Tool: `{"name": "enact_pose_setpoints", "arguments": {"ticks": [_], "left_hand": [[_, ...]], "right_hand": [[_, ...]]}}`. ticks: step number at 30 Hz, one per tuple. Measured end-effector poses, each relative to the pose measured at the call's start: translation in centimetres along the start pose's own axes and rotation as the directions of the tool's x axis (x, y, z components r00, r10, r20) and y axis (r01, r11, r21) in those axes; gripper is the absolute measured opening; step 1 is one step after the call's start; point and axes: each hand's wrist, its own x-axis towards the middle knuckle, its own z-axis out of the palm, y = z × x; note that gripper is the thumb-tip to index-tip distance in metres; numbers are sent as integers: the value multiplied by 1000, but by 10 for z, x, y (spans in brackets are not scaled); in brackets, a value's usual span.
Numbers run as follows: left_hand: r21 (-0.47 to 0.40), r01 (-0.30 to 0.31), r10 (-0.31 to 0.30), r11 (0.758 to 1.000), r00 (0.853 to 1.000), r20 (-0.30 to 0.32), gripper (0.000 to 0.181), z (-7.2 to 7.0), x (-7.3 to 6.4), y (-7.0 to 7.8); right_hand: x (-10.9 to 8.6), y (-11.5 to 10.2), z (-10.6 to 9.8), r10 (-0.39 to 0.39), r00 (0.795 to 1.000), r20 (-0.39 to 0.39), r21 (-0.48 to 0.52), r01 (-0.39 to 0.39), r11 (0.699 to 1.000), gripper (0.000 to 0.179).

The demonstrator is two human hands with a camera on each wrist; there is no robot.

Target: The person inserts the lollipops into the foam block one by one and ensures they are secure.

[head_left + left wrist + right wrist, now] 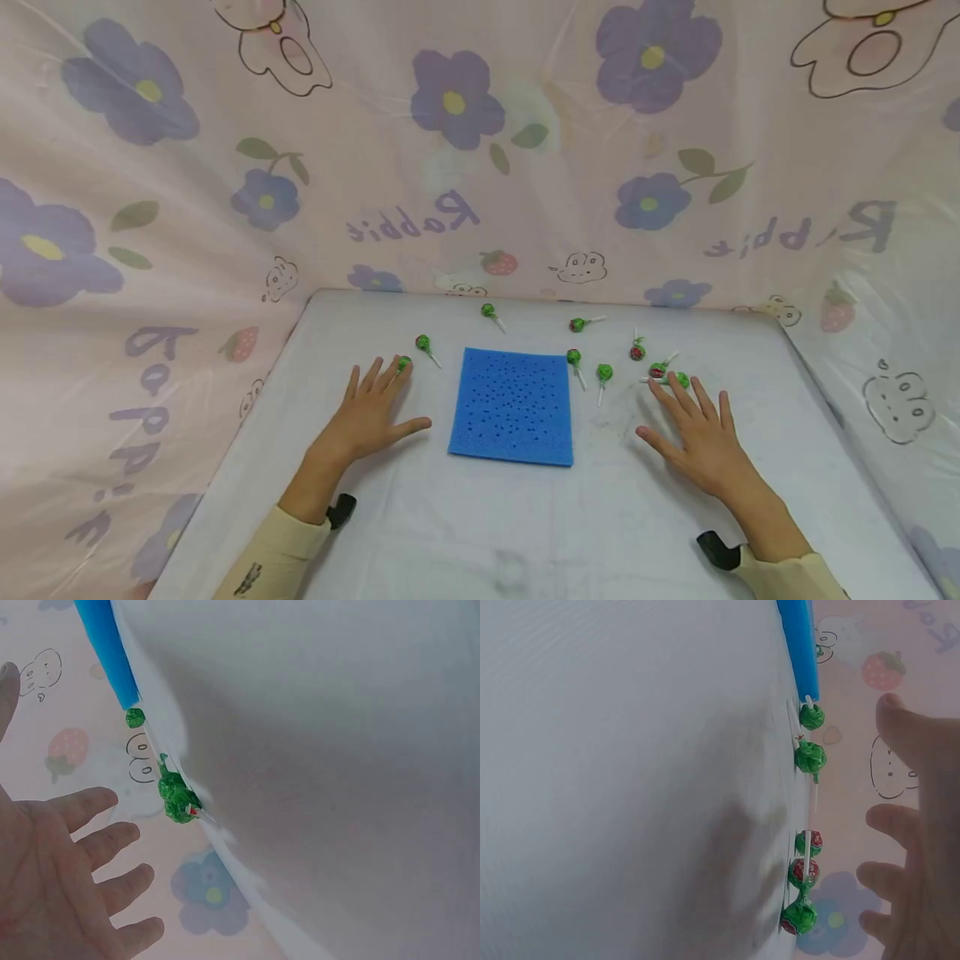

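Observation:
A blue foam block [512, 408] dotted with small holes lies in the middle of the white table. To its left my left hand [367, 417] hovers with fingers spread, its fingertips partly hiding a green-wrapped lollipop [404, 363]. On the other side my right hand [697, 442] is spread too, holding nothing, its fingertips near a green lollipop [681, 380] and a red-and-green one [658, 370]. In the left wrist view, green wrappers [178, 796] show beyond the left fingers. Several lollipops [810, 756] line up past the right hand in the right wrist view.
More lollipops lie scattered behind and beside the block, among them one at the back [488, 310] and another [577, 324] farther right. A flower-and-rabbit printed curtain [555, 183] hangs behind and along the sides of the table [480, 533].

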Motion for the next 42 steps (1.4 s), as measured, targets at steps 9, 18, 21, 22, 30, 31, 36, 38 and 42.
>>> {"name": "enact_pose_setpoints", "arguments": {"ticks": [9,18,21,22,30,31,36,38,42], "left_hand": [[-10,-28,28,1000,1000,11,103,-3,0,9],[2,-66,66,998,997,40,105,5,7,16],[3,-81,80,997,995,51,106,7,10,19],[1,-83,83,997,995,55,107,7,11,21],[2,-110,109,994,989,98,108,9,18,31],[-2,-114,113,994,988,101,109,9,18,33],[-18,-124,125,992,984,124,111,10,22,39],[-14,-127,128,992,983,135,111,11,24,41],[11,-143,140,990,979,146,112,14,26,45]], "right_hand": [[1,2,1,-6,1000,-11,-2,6,1000,85],[5,8,-1,13,1000,3,-3,-13,1000,84],[7,12,-1,17,1000,2,1,-17,1000,85],[8,13,-1,16,1000,1,1,-16,1000,85],[18,23,-1,24,1000,9,9,-24,1000,83],[20,24,-1,26,1000,13,10,-27,1000,83],[26,29,-2,40,999,31,10,-41,999,85],[28,31,-2,41,999,33,12,-41,999,85],[33,36,-1,44,998,34,13,-44,999,85]]}}
